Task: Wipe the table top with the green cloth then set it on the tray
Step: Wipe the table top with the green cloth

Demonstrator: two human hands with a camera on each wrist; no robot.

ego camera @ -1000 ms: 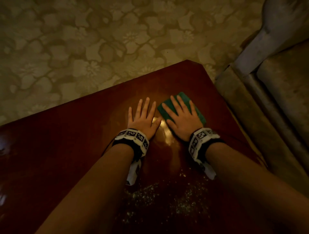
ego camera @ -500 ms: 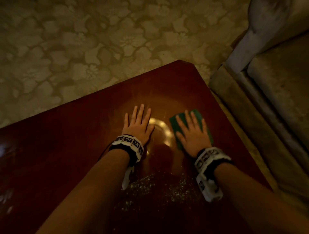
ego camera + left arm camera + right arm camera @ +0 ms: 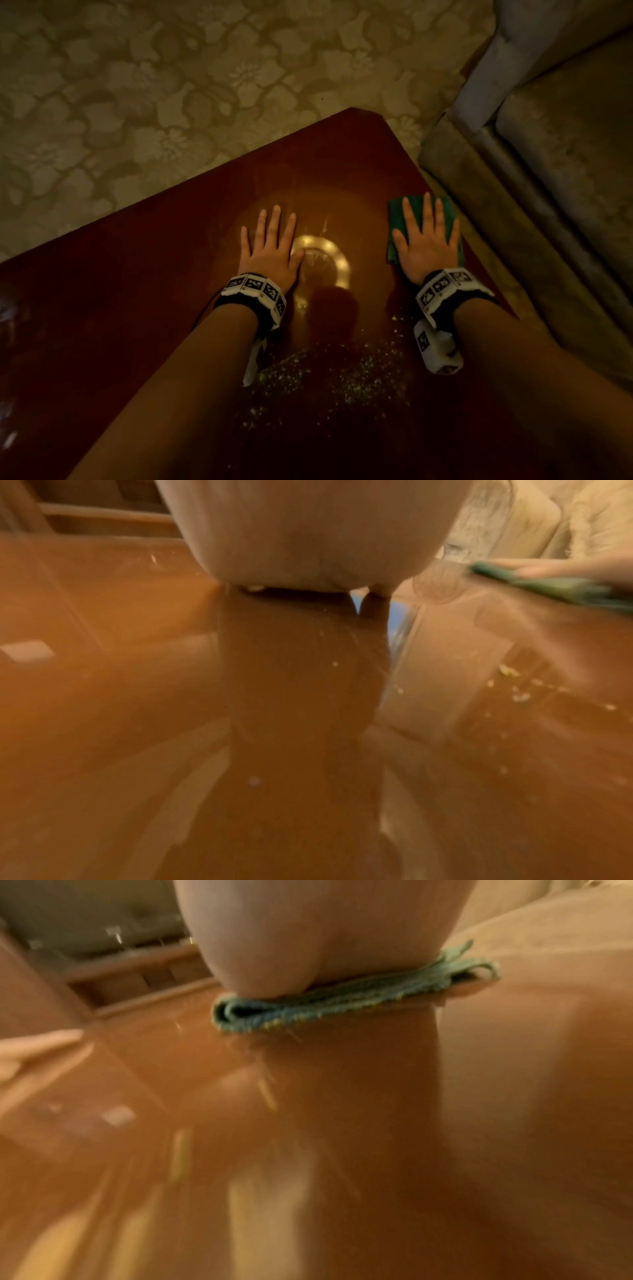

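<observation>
Wiping step was in hand, as I judged it; the tray was in no view, so set-down lay further off.

Nearest me, pale crumbs (image 3: pixel 329 373) lay scattered on the table top (image 3: pixel 137 291) between the two forearms, fine and gritty against dark, glossy reddish wood (the gloss mirrored a round lamp glare). These looked unwiped.

Beyond them, the left hand (image 3: pixel 269 248) lay flat on bare wood, fingers straight and spread, holding nothing. It seemed to serve as a brace.

The right hand (image 3: pixel 426 240) pressed flat on the green cloth (image 3: pixel 395 222), fingers straight and splayed, not curled round it. The cloth sat near the table's right edge, folded in several layers, soft and nappy, its looped fold showing in the right wrist view.

Next move, in my judgement: drag the cloth back toward the crumbs under steady palm pressure, keeping the fold from unrolling.

Farthest: a patterned floral floor (image 3: pixel 171 85) and a padded sofa (image 3: pixel 548 154) beside the table.
</observation>
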